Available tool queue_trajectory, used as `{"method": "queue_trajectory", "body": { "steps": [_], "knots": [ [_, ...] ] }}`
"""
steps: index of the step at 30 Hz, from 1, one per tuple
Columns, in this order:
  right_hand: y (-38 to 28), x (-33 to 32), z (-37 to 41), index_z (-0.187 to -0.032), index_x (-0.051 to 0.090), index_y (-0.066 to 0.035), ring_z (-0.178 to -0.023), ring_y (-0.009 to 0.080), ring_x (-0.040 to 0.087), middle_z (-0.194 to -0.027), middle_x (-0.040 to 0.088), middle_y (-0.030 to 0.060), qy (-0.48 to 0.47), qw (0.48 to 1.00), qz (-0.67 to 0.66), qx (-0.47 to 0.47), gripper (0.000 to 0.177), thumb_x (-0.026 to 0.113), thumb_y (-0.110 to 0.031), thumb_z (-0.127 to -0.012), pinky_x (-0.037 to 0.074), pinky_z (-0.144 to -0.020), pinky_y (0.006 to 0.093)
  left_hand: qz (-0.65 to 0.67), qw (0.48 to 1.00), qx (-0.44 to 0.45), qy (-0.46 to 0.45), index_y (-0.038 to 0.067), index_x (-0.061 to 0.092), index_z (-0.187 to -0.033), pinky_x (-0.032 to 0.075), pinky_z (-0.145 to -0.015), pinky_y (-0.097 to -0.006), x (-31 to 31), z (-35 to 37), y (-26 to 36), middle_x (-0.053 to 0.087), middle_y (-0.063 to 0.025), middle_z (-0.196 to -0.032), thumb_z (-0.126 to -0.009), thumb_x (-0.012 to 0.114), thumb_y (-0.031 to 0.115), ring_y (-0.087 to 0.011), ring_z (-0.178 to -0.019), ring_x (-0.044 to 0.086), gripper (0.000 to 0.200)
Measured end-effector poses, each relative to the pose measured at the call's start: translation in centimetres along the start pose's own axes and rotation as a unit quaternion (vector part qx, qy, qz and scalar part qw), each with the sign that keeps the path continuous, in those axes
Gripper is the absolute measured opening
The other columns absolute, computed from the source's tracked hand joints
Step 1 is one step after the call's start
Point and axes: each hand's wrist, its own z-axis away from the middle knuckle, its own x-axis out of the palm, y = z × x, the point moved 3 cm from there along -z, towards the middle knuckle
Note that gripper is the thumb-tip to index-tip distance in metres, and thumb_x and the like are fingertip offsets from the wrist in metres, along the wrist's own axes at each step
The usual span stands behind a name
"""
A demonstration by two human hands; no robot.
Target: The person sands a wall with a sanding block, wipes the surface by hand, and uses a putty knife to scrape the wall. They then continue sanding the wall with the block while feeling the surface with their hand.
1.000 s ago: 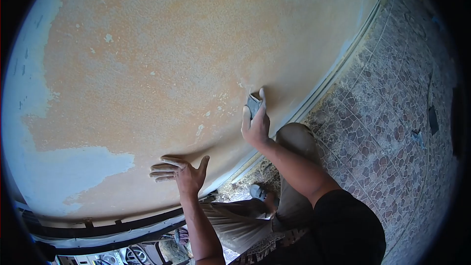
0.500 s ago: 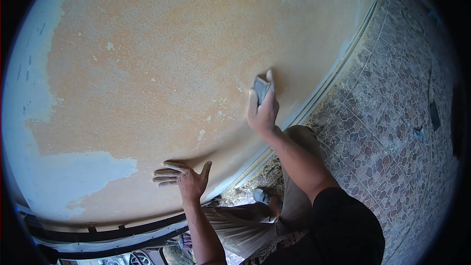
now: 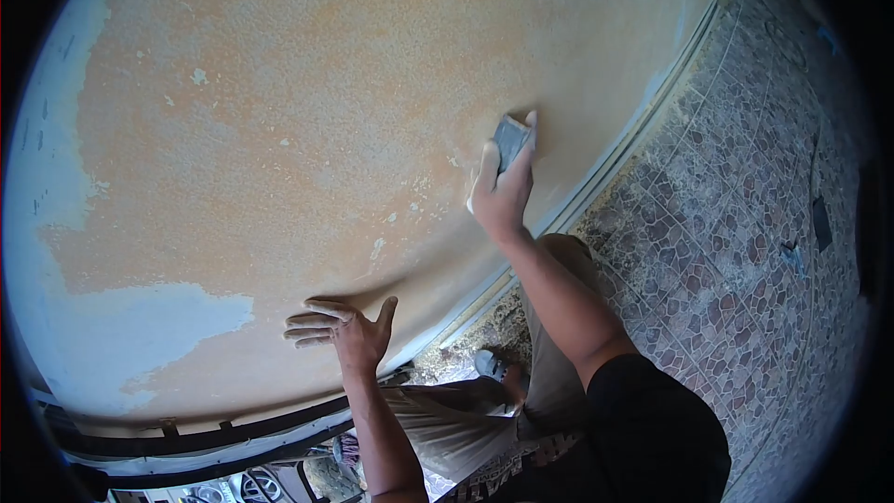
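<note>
A large curved surface (image 3: 279, 130), orange-tan with pale patches, fills the left and middle of the head view. My right hand (image 3: 503, 186) grips a grey block (image 3: 511, 138) against it, fingers and thumb on either side. Lower down, my left hand (image 3: 354, 328) lies on the surface with its fingers spread, holding nothing. Small pale chipped spots show between the two hands. Both hands look dusty.
A patterned stone-tile floor (image 3: 717, 224) with pale dust runs along the right, past the surface's edge strip (image 3: 596, 177). My legs and a shoe (image 3: 488, 364) are below. A dark flat object (image 3: 821, 224) lies far right; assorted items sit at the bottom left.
My right hand has moved the grey block slightly up and to the right over the surface. My left hand stays spread in nearly the same place; the view has shifted a little.
</note>
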Motion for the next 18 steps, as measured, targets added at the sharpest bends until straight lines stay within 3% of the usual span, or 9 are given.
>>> {"method": "queue_trajectory", "body": {
  "steps": [2,4,6,8,11,14,18],
  "knots": [
    [2.3,0.3,5.2,-0.149,0.025,0.014,-0.118,0.0463,0.060,-0.131,0.055,0.0359,-0.086,0.994,0.050,-0.051,0.063,0.056,-0.010,-0.100,0.049,-0.098,0.0447,0.002,1.000,0.005,0.029,-0.020,-0.030,-0.140,-0.012,-0.094,-0.0866,-0.1,0.0,0.3,-0.030,-0.0619,-0.131,-0.074,0.071,0.076,-0.0794,-0.122,-0.029,0.154],
    [3.5,0.5,6.0,-0.150,0.024,0.013,-0.117,0.0466,0.061,-0.131,0.055,0.0361,-0.079,0.993,0.050,-0.066,0.064,0.056,-0.010,-0.100,0.050,-0.097,0.0447,0.002,1.000,-0.014,0.003,-0.019,-0.030,-0.140,-0.011,-0.095,-0.0863,-0.4,0.4,0.4,-0.031,-0.0616,-0.131,-0.074,0.072,0.075,-0.0790,-0.123,-0.029,0.154],
    [2.5,1.1,3.7,-0.150,0.024,0.013,-0.116,0.0469,0.062,-0.131,0.055,0.0363,-0.073,0.993,0.044,-0.085,0.064,0.057,-0.010,-0.100,0.050,-0.097,0.0447,0.017,0.999,0.016,0.034,-0.020,-0.028,-0.141,-0.011,-0.095,-0.0862,-0.6,0.4,0.6,-0.030,-0.0622,-0.131,-0.075,0.072,0.074,-0.0789,-0.125,-0.026,0.152],
    [0.8,0.6,-1.0,-0.150,0.024,0.014,-0.116,0.0476,0.061,-0.133,0.054,0.0363,-0.004,1.000,0.010,-0.013,0.067,0.059,-0.010,-0.098,0.049,-0.098,0.0449,0.024,0.999,0.007,0.028,-0.020,-0.027,-0.141,-0.009,-0.098,-0.0852,0.1,-0.2,0.5,-0.028,-0.0613,-0.134,-0.073,0.071,0.077,-0.0775,-0.127,-0.026,0.154],
    [2.6,0.8,1.0,-0.149,0.026,0.014,-0.115,0.0466,0.062,-0.131,0.055,0.0355,-0.023,1.000,0.017,0.012,0.065,0.058,-0.010,-0.099,0.050,-0.097,0.0446,0.024,1.000,-0.003,0.008,-0.021,-0.027,-0.142,-0.007,-0.100,-0.0841,-0.1,0.2,0.3,-0.027,-0.0605,-0.136,-0.071,0.070,0.081,-0.0760,-0.128,-0.025,0.157],
    [2.3,0.5,7.2,-0.148,0.029,0.014,-0.115,0.0439,0.063,-0.129,0.057,0.0349,-0.068,0.995,0.047,-0.047,0.061,0.057,-0.009,-0.100,0.050,-0.095,0.0447,0.019,1.000,-0.020,-0.009,-0.020,-0.027,-0.142,-0.008,-0.100,-0.0840,-0.5,0.2,0.8,-0.027,-0.0606,-0.136,-0.071,0.069,0.081,-0.0759,-0.128,-0.026,0.157],
    [2.0,1.1,2.6,-0.150,0.026,0.013,-0.114,0.0437,0.064,-0.131,0.056,0.0351,-0.036,0.997,0.027,-0.063,0.065,0.058,-0.012,-0.100,0.051,-0.095,0.0448,-0.003,1.000,-0.017,-0.001,-0.021,-0.027,-0.142,-0.007,-0.100,-0.0841,-0.4,-0.2,0.6,-0.027,-0.0611,-0.135,-0.071,0.068,0.082,-0.0761,-0.128,-0.025,0.157]
  ]
}}
